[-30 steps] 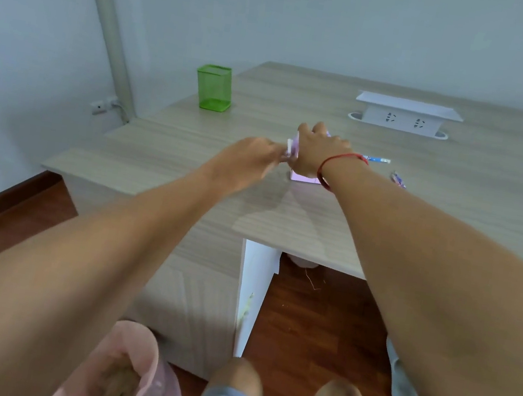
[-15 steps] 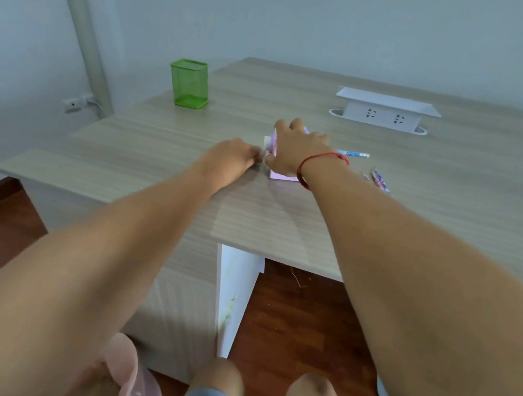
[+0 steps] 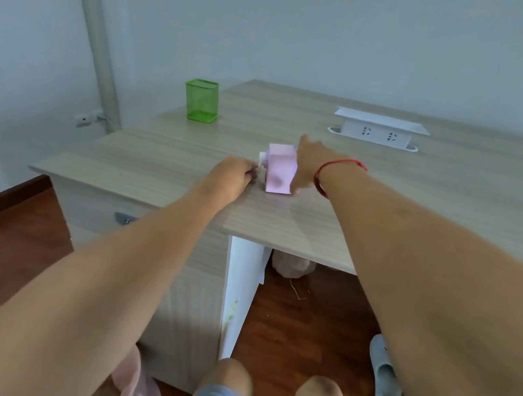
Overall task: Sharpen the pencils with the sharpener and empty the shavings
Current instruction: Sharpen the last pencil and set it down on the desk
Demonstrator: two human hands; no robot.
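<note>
Wooden desk [image 3: 424, 196] with boxy pink sharpener [image 3: 278, 173], white left end.

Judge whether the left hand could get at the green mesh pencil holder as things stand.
Probably yes. The left hand is at the pink sharpener, and only bare desk lies between it and the green mesh pencil holder; nothing blocks that path, though it looks a stretch.

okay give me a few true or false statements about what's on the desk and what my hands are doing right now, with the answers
1. The pink sharpener stands on the desk. True.
2. The green pencil cup lies on its side. False: it stands upright near the desk's far left corner.
3. The right hand rests against the sharpener's right side. True.
4. The left hand is on the white socket box. False: its fingers are closed at the sharpener's left end.
</note>
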